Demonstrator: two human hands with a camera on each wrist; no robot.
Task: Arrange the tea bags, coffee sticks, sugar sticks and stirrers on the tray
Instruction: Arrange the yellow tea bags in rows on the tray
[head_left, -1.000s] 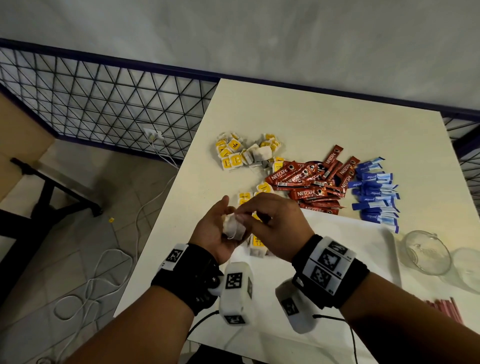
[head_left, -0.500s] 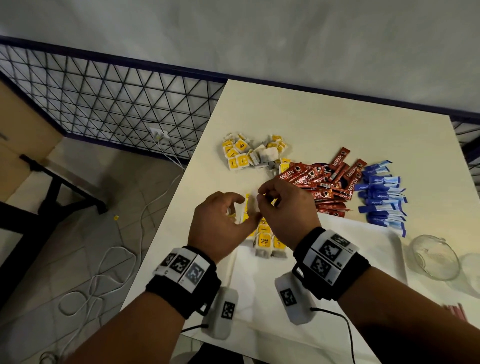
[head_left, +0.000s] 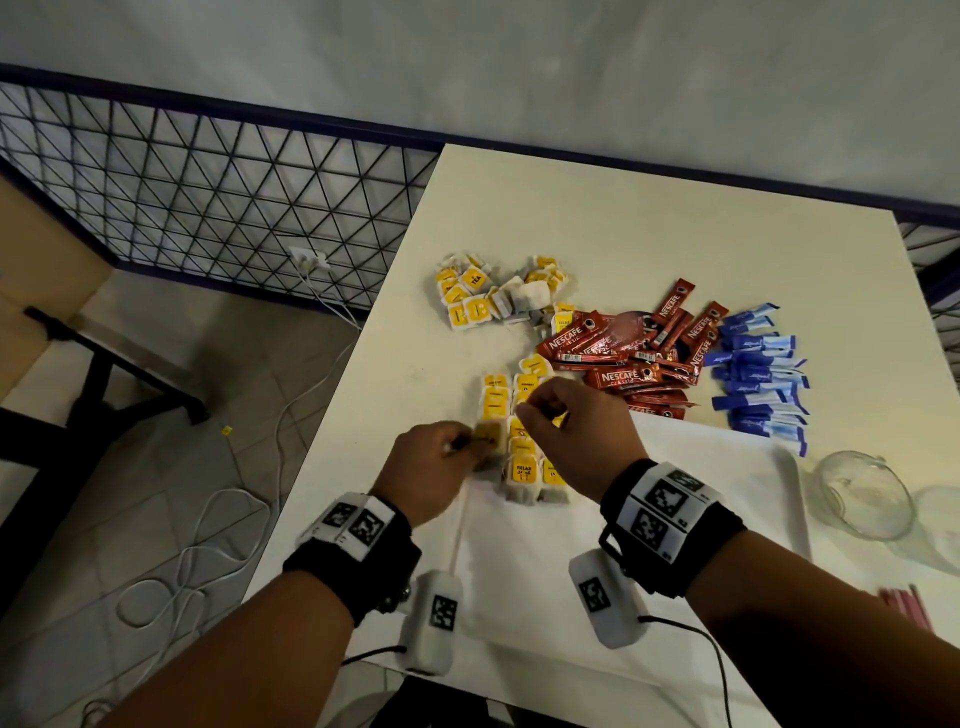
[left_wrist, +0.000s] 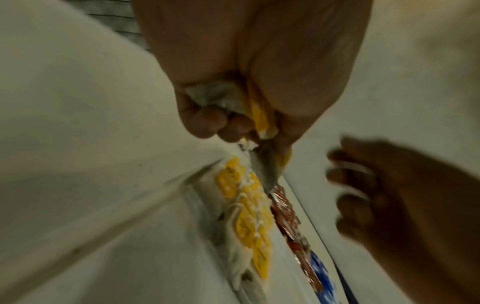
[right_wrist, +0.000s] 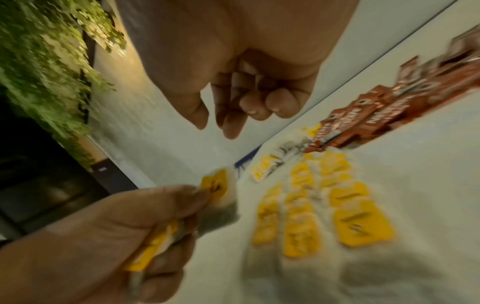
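My left hand (head_left: 467, 446) grips a small bunch of yellow-tagged tea bags (head_left: 488, 441) at the white tray's (head_left: 685, 499) far left corner; the bunch (left_wrist: 215, 94) shows in its curled fingers. Beside it, tea bags lie in rows (head_left: 519, 431) on that corner. My right hand (head_left: 530, 413) hovers over the rows, its fingers (right_wrist: 231, 115) loosely curled and holding nothing. A loose pile of tea bags (head_left: 493, 299), red coffee sticks (head_left: 623, 358) and blue sugar sticks (head_left: 758, 374) lie on the table beyond the tray. Pink stirrers (head_left: 904, 605) lie at the right edge.
Two clear glass cups (head_left: 865, 493) stand right of the tray. The table's left edge (head_left: 332, 447) runs close to my left hand, with floor and white cables (head_left: 208, 545) below. A wire mesh fence (head_left: 208, 182) stands behind the table.
Both hands moved from in front of me out to the tray's far left corner. They held one tea bag together; now they have parted, and the right hand is empty.
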